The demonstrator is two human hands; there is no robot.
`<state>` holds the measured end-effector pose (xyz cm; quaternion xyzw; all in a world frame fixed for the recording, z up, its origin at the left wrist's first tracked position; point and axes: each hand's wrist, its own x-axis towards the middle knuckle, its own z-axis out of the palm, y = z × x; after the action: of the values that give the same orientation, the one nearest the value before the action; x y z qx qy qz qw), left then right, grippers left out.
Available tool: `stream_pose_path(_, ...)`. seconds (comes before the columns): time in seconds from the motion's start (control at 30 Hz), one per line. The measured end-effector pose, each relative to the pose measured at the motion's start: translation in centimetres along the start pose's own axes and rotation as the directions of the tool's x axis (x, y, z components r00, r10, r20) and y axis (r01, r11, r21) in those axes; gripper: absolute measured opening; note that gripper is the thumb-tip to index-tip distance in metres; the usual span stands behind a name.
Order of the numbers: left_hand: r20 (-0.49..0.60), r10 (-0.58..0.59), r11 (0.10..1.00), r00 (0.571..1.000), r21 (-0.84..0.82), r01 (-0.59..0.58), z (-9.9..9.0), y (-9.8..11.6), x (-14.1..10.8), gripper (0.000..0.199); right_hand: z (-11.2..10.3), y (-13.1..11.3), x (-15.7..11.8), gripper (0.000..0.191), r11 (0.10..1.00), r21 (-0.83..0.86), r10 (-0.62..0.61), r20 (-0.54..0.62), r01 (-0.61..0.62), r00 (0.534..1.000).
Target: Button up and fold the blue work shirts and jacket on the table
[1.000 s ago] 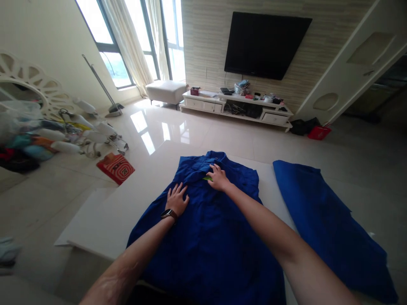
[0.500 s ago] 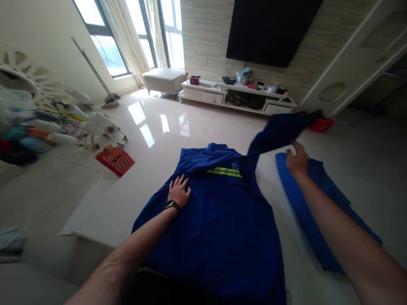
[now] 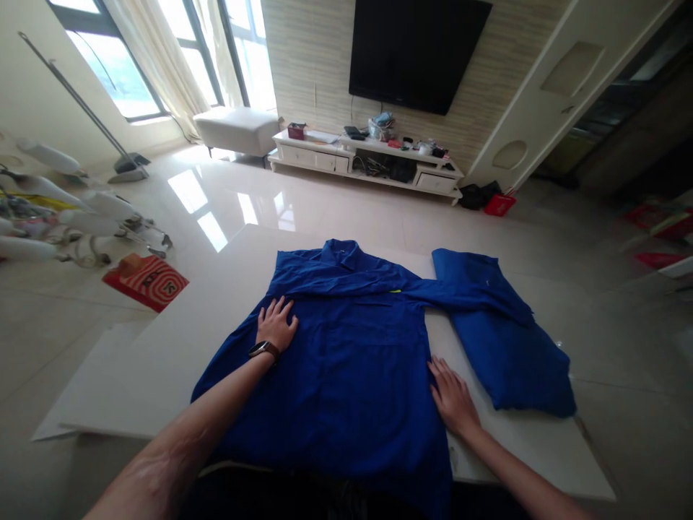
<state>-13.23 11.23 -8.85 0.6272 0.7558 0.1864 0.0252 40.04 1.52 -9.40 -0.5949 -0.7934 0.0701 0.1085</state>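
A blue work jacket (image 3: pixel 346 375) lies spread on the white table (image 3: pixel 162 361), its collar pointing away from me. One sleeve is laid across the chest. The other sleeve (image 3: pixel 471 296) stretches out to the right, over a folded blue garment (image 3: pixel 520 368). My left hand (image 3: pixel 277 323) rests flat on the jacket's left side, fingers apart. My right hand (image 3: pixel 453 393) lies with spread fingers at the jacket's right edge, its fingertips touching the cloth. Only a sliver of the yellow-green stripe shows at the chest.
A red paper bag (image 3: pixel 149 280) is on the floor left of the table. Sewing thread cones (image 3: pixel 76 188) stand at far left. Beyond the table are a low TV cabinet (image 3: pixel 314 157), a white bench (image 3: pixel 238 130) and a small red box (image 3: pixel 499 205).
My right hand has let go of the right sleeve and come down to the jacket's edge. The sleeve has dropped across the folded garment. The view has shifted right.
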Motion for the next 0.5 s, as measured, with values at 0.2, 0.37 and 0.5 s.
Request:
stream_pose_path(0.2, 0.030, 0.008, 0.999, 1.000, 0.049, -0.010, -0.11, 0.01, 0.01, 0.054, 0.50, -1.30, -0.57, 0.055, 0.996, -0.088, 0.025, 0.043, -0.021, 0.999)
stream_pose_path(0.37, 0.054, 0.004, 0.997, 0.999, 0.076, -0.008, 0.05, -0.14, 0.25, 0.057, 0.20, -1.37, -0.45, 0.058, 0.997, -0.067, 0.042, 0.005, -0.042, 0.999)
stream_pose_path(0.5, 0.084, 0.003, 0.993, 0.996, 0.118, -0.013, 0.10, -0.09, 0.50, 0.058, 0.10, -1.72, -0.41, 0.054, 0.998, -0.035, 0.049, 0.031, -0.048, 0.998)
